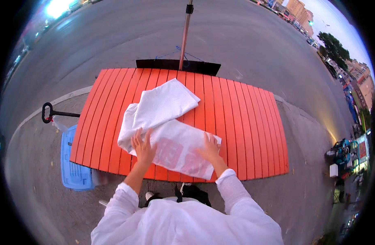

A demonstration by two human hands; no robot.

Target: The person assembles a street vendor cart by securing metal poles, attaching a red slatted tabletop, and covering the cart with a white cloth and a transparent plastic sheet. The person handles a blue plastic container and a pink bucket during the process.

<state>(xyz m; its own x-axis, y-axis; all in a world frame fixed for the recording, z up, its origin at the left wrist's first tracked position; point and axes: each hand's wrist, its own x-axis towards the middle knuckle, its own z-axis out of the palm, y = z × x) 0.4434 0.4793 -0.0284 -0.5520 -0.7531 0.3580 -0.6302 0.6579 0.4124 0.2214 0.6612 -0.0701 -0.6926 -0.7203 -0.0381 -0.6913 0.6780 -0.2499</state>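
Rests left hand and right hand, open with fingers spread, on the white folded sheet, laid between the far and near edges of the orange desk. Has a blue box below the near left corner.

White cloth-like sheet, folded in layers, lying on slatted orange tabletop, left of middle. Upper fold roughly four-sided, set askew, one corner pointing far. Lower section long, slanting toward near right, its end reaching tabletop's near edge; pale reddish print on it. Left side rounded, slightly puffed at bend. One piece or two: cannot tell.
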